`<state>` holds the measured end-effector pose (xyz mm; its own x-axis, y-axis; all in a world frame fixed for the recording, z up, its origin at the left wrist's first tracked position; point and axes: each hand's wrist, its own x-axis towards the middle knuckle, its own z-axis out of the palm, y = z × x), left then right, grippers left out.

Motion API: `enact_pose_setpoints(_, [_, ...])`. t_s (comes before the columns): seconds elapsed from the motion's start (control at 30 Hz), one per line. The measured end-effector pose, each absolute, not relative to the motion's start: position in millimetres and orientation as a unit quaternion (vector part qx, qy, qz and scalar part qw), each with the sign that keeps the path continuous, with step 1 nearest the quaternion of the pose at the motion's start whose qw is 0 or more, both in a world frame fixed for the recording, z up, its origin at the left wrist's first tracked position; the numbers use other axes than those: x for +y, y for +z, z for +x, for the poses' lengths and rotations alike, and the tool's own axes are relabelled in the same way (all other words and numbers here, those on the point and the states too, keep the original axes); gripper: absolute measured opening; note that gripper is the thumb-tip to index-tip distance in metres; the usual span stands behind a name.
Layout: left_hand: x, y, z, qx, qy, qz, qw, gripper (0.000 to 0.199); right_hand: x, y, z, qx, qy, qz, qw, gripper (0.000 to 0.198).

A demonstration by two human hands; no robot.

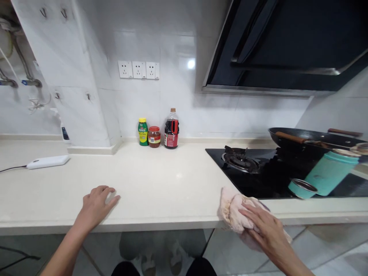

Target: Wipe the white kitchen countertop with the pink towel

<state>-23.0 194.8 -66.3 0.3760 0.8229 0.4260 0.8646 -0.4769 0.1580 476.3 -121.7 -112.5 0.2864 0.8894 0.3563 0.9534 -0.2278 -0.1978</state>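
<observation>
My left hand (97, 204) rests on the white countertop (161, 184) near its front edge. Nothing is in it; the thumb stands apart from the lightly curled fingers. At the front left corner of the hob, my right hand (266, 226) grips a bunched pale pink cloth (234, 209). Part of the cloth lies on the counter, and part hangs over the front edge. The palm side of this hand is hidden.
Right of the cloth, a black gas hob (267, 180) carries a wok (304, 134), a turquoise flask (330, 172) and its turquoise cup (303, 188). By the wall stand a green bottle (143, 132), a red-lidded jar (154, 138) and a dark sauce bottle (171, 132). A white corded device (48, 162) lies left.
</observation>
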Motion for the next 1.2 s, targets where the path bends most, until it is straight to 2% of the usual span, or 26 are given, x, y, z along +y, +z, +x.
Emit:
enact_pose_setpoints(0.2, [194.1,-66.8,-22.3,-0.512,-0.233,-0.825,0.050,0.045,-75.4,-127.3,427.5,-0.652,-0.221,-0.689,0.227,0.052])
enact_pose_setpoints(0.4, [193.0,-70.1,-24.2,-0.504,-0.253,-0.825,0.053,0.040,-37.7,-108.9,388.0,-0.712,-0.121,-0.643,0.255,0.046])
enact_pose_setpoints(0.57, [188.7,-69.0,-23.7,-0.504,-0.260,-0.822,0.055,0.034,-30.7,-88.4,433.6,-0.604,-0.065,-0.728,0.318,0.046])
enact_pose_setpoints(0.67, [186.5,-66.8,-23.9,-0.505,-0.258,-0.822,0.048,0.033,-26.1,-90.8,464.0,-0.581,-0.083,-0.761,0.276,0.045])
enact_pose_setpoints(0.83, [185.5,-67.3,-25.2,-0.496,-0.264,-0.826,0.043,0.033,-5.5,-113.7,496.0,-0.595,-0.120,-0.763,0.222,0.068])
enact_pose_setpoints(0.93, [187.1,-73.7,-26.9,-0.477,-0.290,-0.828,0.054,0.033,26.7,-109.5,514.1,-0.594,-0.101,-0.773,0.198,0.071])
enact_pose_setpoints(1.07, [191.1,-84.9,-30.3,-0.455,-0.331,-0.823,0.078,0.031,100.0,-83.7,531.1,-0.559,-0.111,-0.809,0.146,0.058])
enact_pose_setpoints(1.2, [194.8,-92.1,-32.1,-0.434,-0.347,-0.826,0.094,0.029,190.5,-59.8,519.3,-0.501,-0.108,-0.849,0.129,0.041])
